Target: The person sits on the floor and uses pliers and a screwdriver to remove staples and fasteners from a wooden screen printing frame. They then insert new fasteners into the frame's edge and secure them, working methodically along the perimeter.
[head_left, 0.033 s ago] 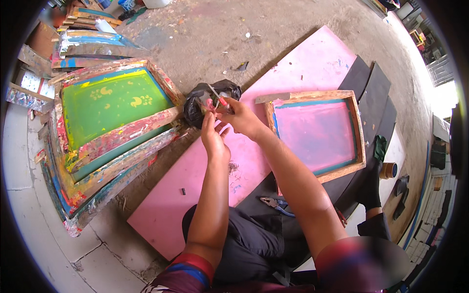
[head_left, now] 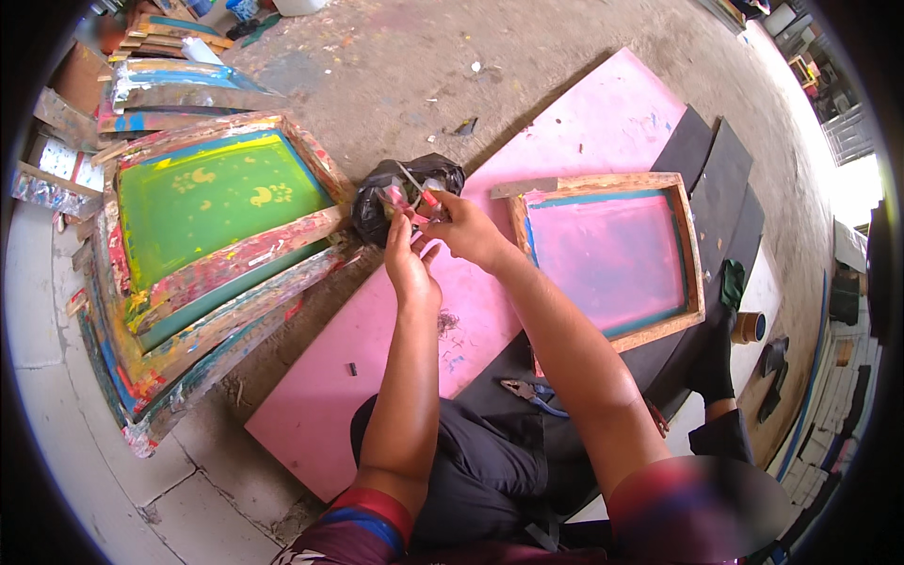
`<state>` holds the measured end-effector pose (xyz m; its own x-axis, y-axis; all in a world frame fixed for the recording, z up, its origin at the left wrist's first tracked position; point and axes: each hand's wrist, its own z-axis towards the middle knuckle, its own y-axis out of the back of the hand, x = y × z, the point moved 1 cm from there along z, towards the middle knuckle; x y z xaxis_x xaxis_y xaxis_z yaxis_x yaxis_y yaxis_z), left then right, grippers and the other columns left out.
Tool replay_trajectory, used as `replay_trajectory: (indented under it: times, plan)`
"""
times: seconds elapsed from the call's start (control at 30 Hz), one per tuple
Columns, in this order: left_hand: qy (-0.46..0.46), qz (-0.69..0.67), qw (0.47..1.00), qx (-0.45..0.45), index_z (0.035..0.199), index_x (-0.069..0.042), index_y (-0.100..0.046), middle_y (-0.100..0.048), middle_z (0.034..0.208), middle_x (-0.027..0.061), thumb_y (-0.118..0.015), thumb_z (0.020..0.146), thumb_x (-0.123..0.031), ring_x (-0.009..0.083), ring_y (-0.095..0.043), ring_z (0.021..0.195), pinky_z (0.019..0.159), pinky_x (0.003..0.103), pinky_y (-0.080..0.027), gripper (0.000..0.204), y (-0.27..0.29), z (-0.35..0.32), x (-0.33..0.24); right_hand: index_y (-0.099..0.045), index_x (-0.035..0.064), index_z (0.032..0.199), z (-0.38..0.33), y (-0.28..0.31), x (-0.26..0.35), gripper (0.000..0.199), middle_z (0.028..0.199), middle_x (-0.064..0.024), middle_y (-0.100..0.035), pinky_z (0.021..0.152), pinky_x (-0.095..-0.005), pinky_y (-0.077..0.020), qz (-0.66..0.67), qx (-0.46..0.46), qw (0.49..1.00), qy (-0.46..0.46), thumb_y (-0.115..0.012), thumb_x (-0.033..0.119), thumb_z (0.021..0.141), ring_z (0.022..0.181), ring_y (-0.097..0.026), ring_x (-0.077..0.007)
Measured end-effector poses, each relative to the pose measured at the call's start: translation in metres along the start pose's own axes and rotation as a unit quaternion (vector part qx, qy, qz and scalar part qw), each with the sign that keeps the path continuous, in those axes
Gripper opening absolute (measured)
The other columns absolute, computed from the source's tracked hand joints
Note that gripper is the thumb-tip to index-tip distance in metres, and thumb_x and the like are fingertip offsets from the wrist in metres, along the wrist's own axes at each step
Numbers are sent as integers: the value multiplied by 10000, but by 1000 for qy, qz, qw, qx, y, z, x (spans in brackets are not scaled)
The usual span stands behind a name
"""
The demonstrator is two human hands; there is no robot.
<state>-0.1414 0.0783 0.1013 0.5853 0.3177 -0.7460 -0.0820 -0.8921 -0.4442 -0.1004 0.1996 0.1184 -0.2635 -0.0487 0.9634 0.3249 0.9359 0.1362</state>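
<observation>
Both my hands meet over a black plastic bag (head_left: 373, 218) that has pale, crumpled material in its mouth. My right hand (head_left: 463, 229) is closed around a small red-handled tool (head_left: 432, 200), its exact kind too small to tell. A thin pale strip (head_left: 411, 177) sticks up beside it. Just to the left, the fingertips of my left hand (head_left: 411, 268) pinch a small pinkish piece (head_left: 399, 200), with the other fingers loosely curled. Where the tool and the piece meet is partly hidden by my fingers.
Below lies a pink board (head_left: 330, 405). A wooden screen-printing frame with pink mesh (head_left: 612, 259) rests to the right on black sheets (head_left: 720, 188). Blue-handled pliers (head_left: 533, 395) lie near my leg. Stacked paint-stained frames (head_left: 226, 202) stand at left; a tape roll (head_left: 750, 328) sits at right.
My two hands have shifted very slightly at the bag, and the small pinkish piece and red-handled tool sit at a slightly different angle. Everything else stays put.
</observation>
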Motion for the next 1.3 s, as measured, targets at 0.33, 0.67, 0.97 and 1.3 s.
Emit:
replay_trajectory:
  times: [0.33,0.67,0.97,1.3]
  plan:
    - [-54,63,994,66,1345,-81,-634,-722,1125,83,-695,1060,-249,145,-682,765,712,277,-549,336,-6,-9,-3,-646,42,1285,-65,34,-15,307,843,-8,-623,632,-275,-474,19,-204,979,-13,-702,260,1076,728,-563,-93]
    - [-96,483,835,246,1046,-38,-767,-729,825,26,-748,1017,-242,91,-626,616,568,253,-498,207,-22,-37,45,-816,200,1111,-254,106,-46,172,932,-38,-744,846,-449,-541,-373,-186,909,-18,-743,271,973,906,-704,-281]
    - [-36,665,700,258,1048,-90,-831,-810,1032,179,-746,976,-350,360,-782,1015,893,475,-598,283,-20,-88,52,-862,253,966,-265,110,-59,107,798,20,-664,745,-416,-481,-509,-202,834,69,-795,261,883,796,-638,-225]
    - [21,656,694,298,1092,3,-813,-809,901,107,-704,1027,-243,180,-729,695,665,355,-575,277,-3,-96,77,-855,251,881,-256,121,-66,63,792,17,-670,744,-409,-483,-502,-146,845,111,-798,249,853,831,-652,-223]
